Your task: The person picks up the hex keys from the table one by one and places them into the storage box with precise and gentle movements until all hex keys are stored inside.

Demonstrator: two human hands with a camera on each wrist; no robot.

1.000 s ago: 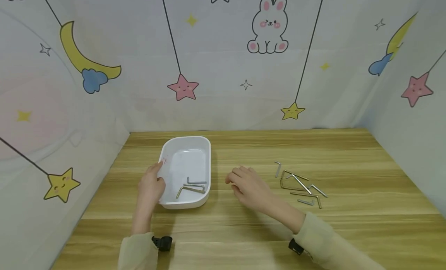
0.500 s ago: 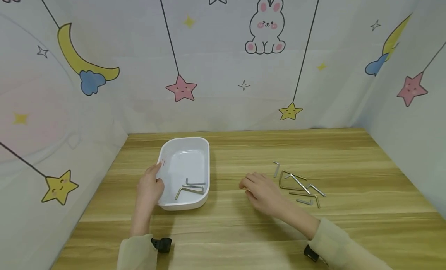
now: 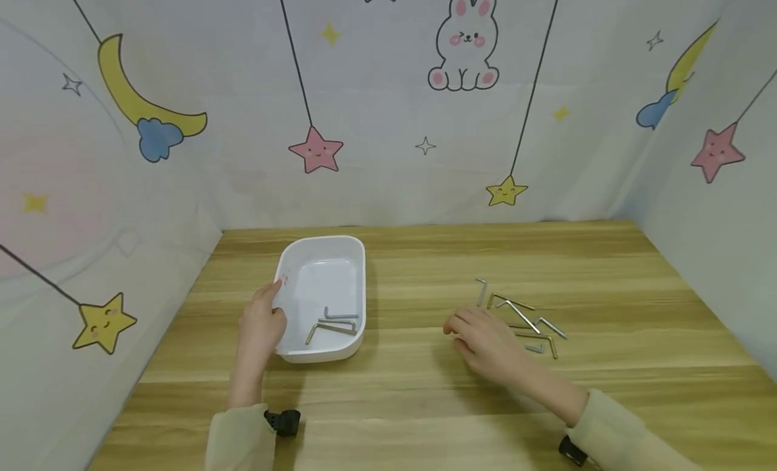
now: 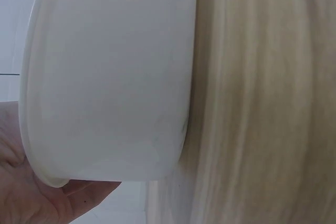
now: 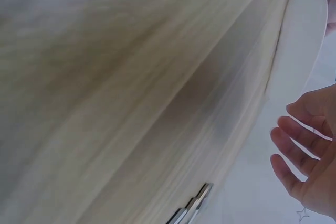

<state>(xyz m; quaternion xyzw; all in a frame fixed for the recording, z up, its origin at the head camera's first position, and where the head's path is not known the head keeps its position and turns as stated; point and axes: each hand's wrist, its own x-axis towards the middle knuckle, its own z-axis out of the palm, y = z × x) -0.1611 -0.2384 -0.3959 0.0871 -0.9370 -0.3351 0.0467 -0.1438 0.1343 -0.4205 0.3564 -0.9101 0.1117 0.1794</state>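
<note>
My left hand [image 3: 261,322] holds the left side of a white plastic tray [image 3: 365,275], its thumb over the rim. In the left wrist view the tray's outer wall [image 4: 110,77] fills much of the frame, with the palm [image 4: 26,195] against its edge. Inside the tray's near end lie three hex keys [image 3: 335,328], silver and brass-coloured. My right hand [image 3: 485,343] hovers over the table beside a loose pile of hex keys [image 3: 524,317], partly covering some. In the right wrist view its fingers [image 5: 296,150] are loosely bent and apart, holding nothing.
A wood-grain table [image 3: 413,403] lies under everything. White cloth walls [image 3: 388,187] printed with stars, moons and a rabbit enclose it at the back and sides. A small silver hex key [image 3: 482,292] lies at the pile's far left.
My right hand has moved rightward, away from the tray to the pile of hex keys, and now hides some of them. The left hand and tray have stayed in place.
</note>
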